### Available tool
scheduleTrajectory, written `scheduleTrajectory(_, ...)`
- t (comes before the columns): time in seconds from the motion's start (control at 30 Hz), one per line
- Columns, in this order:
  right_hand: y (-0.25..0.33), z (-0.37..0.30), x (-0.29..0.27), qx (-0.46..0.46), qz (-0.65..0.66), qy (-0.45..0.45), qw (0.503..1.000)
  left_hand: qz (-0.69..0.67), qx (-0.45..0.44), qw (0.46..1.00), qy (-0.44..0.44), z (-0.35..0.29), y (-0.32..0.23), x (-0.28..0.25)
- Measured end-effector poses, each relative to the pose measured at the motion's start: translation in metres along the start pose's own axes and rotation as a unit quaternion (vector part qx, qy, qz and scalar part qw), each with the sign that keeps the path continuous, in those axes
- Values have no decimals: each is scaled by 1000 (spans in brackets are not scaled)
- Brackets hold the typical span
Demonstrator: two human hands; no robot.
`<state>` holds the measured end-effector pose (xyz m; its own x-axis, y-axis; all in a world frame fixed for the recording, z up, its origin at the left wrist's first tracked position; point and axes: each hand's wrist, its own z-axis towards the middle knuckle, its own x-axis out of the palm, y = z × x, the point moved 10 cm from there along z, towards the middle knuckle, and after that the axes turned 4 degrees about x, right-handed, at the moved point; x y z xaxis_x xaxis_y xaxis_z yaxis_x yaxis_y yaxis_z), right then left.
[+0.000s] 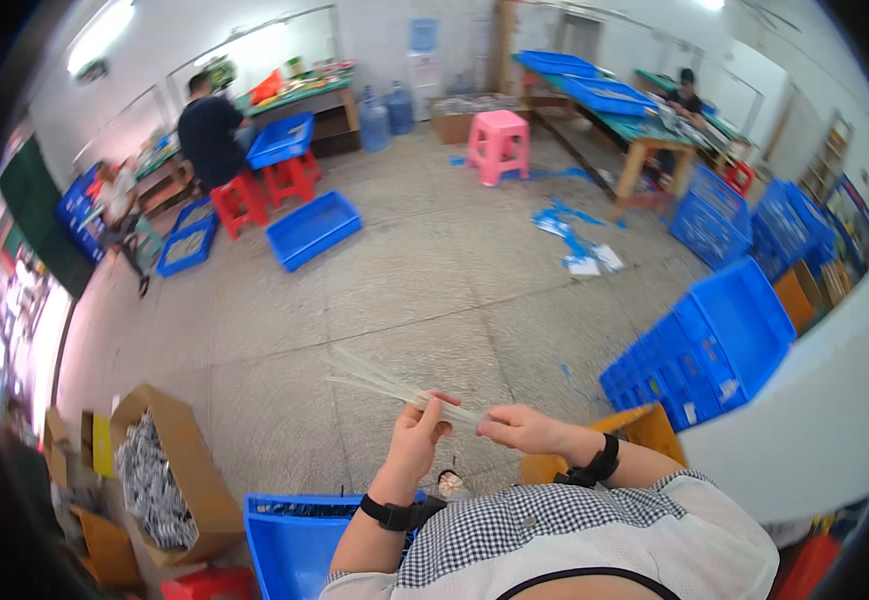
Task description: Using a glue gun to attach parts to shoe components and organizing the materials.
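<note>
A bundle of thin, pale, translucent strips [379, 382] is held out in front of my body, its loose ends fanned toward the far left and blurred. My left hand [416, 436] is closed round the middle of the bundle, thumb on top. At the near right end, the fingers of my right hand [522, 428] pinch the strips. Both hands are at about the same height, a short stretch of strips showing between them. What exactly the strips are, I cannot tell. Below my left forearm stands a blue plastic crate [289, 550], its contents mostly hidden.
At the left, a cardboard box [199, 480] holds many small silvery pieces. Stacked blue crates [704, 340] stand at the right. Across the concrete floor are a pink stool [499, 145], blue scraps [576, 240] and a blue tray [314, 230]. Several people sit at far workbenches.
</note>
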<state>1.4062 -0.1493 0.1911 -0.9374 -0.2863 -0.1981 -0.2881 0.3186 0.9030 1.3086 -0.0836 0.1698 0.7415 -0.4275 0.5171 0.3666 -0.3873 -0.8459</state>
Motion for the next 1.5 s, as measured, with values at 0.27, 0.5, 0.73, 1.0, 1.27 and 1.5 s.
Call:
scheduleTrajectory(0.27, 69, 150, 41, 47, 51, 154, 986, -65, 71, 990, -107, 47, -88, -126)
scheduleTrajectory(0.5, 84, 293, 12, 64, -33, 173, 982, -30, 182, 924, -334, 35, -154, -278)
scheduleTrajectory(0.73, 79, 450, -70, 126, -87, 67, 986, -86, 326, 690, -640, -72, -152, -428)
scheduleTrajectory(1.0, 192, 625, 74, 29, -129, 216, 967, -196, 411, 427, -781, -166, -151, -432)
scheduleTrajectory(1.27, 247, 705, 275, -37, -205, 366, 907, -169, 409, 328, -835, -218, -176, -507)
scheduleTrajectory(1.5, 262, 796, 376, 27, -229, 371, 899, -173, 425, 274, -845, -258, -229, -572)
